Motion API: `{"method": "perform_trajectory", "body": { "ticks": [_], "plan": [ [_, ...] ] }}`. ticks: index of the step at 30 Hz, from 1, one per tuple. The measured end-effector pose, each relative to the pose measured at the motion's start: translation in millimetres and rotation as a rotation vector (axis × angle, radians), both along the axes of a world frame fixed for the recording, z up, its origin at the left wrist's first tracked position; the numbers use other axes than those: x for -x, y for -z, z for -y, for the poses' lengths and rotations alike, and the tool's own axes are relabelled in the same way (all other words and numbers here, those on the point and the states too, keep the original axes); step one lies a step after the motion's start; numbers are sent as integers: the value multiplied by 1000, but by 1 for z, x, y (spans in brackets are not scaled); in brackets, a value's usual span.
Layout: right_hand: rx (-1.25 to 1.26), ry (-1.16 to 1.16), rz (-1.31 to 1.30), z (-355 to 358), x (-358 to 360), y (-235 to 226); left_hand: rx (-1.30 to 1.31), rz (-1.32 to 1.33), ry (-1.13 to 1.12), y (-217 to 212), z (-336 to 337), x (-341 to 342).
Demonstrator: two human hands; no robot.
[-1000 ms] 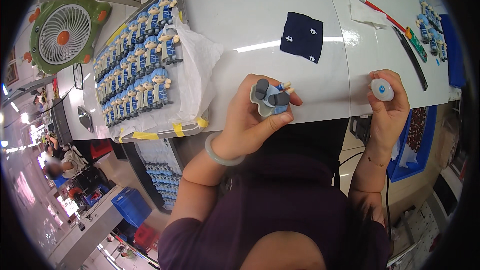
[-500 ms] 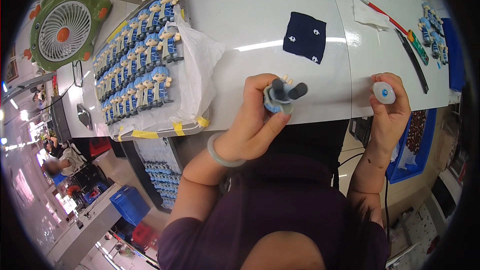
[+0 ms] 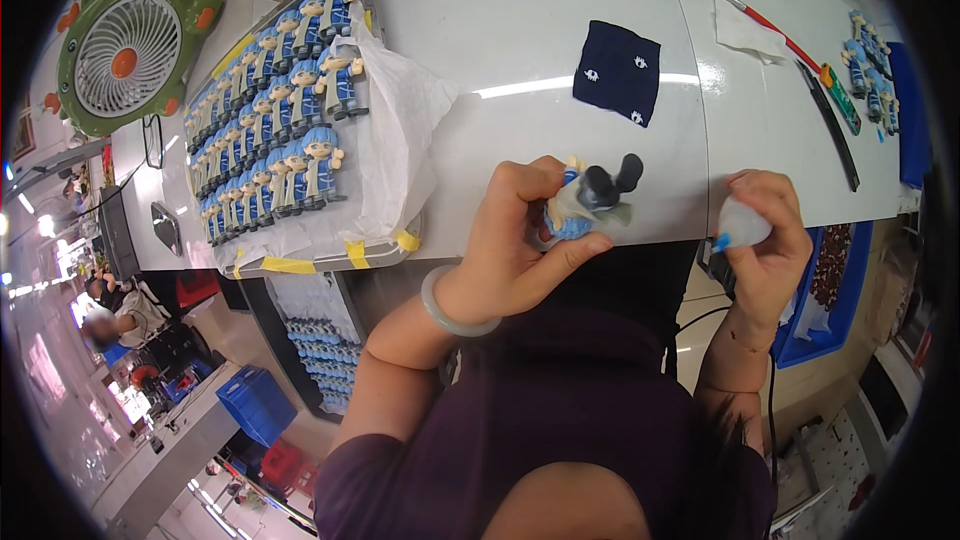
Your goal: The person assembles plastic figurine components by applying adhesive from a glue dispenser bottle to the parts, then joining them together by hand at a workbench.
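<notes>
My left hand (image 3: 525, 240) is closed around a small blue-haired figurine (image 3: 580, 202), holding it over the near side of the white table. The figurine's dark boots point up and to the right, and my fingers hide part of its head. To the right, my right hand (image 3: 768, 245) grips a small white squeeze bottle (image 3: 745, 224) with a blue tip, which points down and left toward the figurine. The bottle and the figurine are apart. Beyond my hands lies a dark navy cloth (image 3: 617, 74) with white motifs.
A paper-lined tray (image 3: 357, 256) of several similar figurines stands left, beside a green fan (image 3: 130, 60). On the right lie a red-handled brush (image 3: 765, 25), a black strip-like tool (image 3: 828, 125), a green-and-orange tool (image 3: 840, 100) and more figurines (image 3: 872, 70). A blue crate (image 3: 845, 325) sits below.
The right hand has turned the bottle so its tip now faces left and down, and has moved slightly left. The left hand has tilted the figurine and shifted it a little right.
</notes>
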State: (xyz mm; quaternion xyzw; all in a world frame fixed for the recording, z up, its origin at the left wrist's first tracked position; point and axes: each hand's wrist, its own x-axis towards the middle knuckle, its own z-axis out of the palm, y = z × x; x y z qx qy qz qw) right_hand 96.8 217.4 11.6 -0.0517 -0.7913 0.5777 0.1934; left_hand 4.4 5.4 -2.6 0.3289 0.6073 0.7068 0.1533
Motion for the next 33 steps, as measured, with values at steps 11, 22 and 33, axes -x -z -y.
{"method": "perform_trajectory", "body": {
  "ticks": [11, 22, 33],
  "plan": [
    [-207, 6, -42, 25, 8, -7, 141, -189, -105, -3, -3, -3],
    [-211, -15, -45, 27, 11, -9, -175, 401, 56, -4, 8, -1],
    [-320, 30, -83, 28, 12, -10, -190, 221, 77, -4, 2, 6]
  ]
}}
